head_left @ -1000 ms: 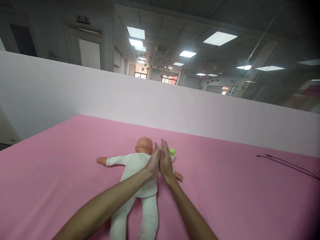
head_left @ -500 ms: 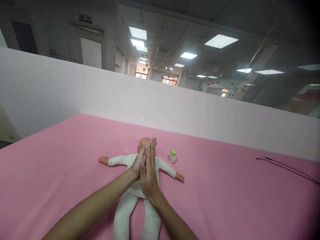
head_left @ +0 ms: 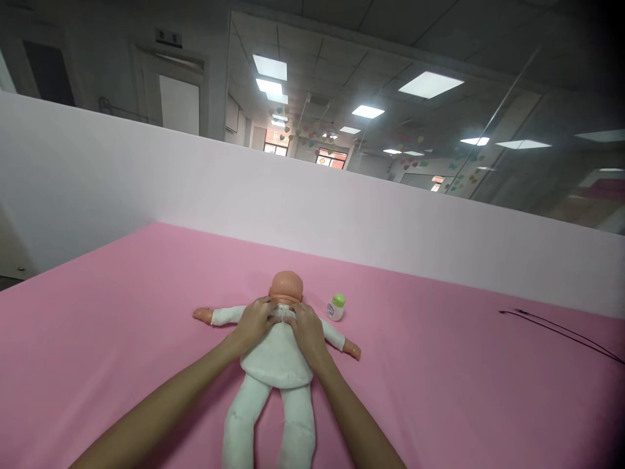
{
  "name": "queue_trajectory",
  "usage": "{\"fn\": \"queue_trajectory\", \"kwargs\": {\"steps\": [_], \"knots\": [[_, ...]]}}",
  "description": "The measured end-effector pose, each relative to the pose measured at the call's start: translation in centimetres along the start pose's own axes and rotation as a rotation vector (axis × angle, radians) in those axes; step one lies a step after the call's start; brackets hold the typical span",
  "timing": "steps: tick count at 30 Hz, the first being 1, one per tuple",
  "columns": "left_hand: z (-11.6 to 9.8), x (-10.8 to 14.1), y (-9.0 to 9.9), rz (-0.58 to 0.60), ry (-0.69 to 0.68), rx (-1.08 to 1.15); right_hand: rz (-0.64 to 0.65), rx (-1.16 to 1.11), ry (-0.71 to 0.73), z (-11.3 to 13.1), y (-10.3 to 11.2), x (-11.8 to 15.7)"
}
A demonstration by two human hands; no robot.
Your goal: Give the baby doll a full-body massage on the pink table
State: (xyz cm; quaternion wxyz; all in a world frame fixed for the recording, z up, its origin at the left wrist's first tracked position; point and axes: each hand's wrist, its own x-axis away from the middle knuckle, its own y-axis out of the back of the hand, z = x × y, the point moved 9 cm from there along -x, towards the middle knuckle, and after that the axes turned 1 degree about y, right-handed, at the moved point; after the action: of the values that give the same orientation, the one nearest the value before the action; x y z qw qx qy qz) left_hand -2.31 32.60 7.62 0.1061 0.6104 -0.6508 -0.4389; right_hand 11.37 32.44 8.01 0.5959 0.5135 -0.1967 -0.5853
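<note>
A baby doll (head_left: pixel 277 358) in a white cloth suit lies on the pink surface, arms stretched out to both sides. Its bare head (head_left: pixel 287 286) points away from me and shows no face, so it seems to lie on its front. My left hand (head_left: pixel 258 320) rests on the doll's upper back by the left shoulder, fingers spread toward the neck. Over the right shoulder lies my right hand (head_left: pixel 306 326), its thumb pointing inward; both hands look open. Just right of the doll's head stands a small clear bottle (head_left: pixel 336 309) with a green lid.
The pink table cover (head_left: pixel 439 365) runs up to a low white wall (head_left: pixel 342 208). A thin black cord (head_left: pixel 561 331) lies at the right side. Behind the wall is glass with ceiling lights showing in it, and a door (head_left: pixel 180 104) at the left.
My hands were pressed palm to palm above the doll's chest and head. They have parted and come down onto its shoulders, uncovering the head. Doll and bottle stay in place.
</note>
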Motion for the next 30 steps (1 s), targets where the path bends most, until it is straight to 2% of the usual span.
{"fn": "queue_trajectory", "kwargs": {"steps": [5, 13, 16, 19, 24, 27, 30], "knots": [[0.8, -0.7, -2.0, 0.113, 0.117, -0.340, -0.038, 0.114, -0.132, -1.0, -0.6, 0.2], [0.7, -1.4, -3.5, 0.166, 0.144, -0.428, 0.018, 0.286, -0.135, -1.1, -2.1, 0.1], [0.4, -1.4, -3.2, 0.160, 0.151, -0.436, 0.026, 0.295, -0.143, -1.3, -2.1, 0.1], [0.1, -0.7, -2.0, 0.145, 0.153, -0.434, 0.036, 0.266, -0.126, -1.1, -1.6, 0.4], [-2.2, 1.3, 0.4, 0.074, -0.018, -0.352, 0.002, 0.232, 0.008, 1.0, -0.4, 2.0], [-2.5, 1.9, -0.1, 0.120, -0.047, -0.347, 0.055, 0.160, 0.042, 1.9, -1.0, 2.5], [-1.8, 1.4, -1.6, 0.206, 0.014, -0.414, 0.134, 0.203, 0.012, 1.9, -2.4, 2.3]]}}
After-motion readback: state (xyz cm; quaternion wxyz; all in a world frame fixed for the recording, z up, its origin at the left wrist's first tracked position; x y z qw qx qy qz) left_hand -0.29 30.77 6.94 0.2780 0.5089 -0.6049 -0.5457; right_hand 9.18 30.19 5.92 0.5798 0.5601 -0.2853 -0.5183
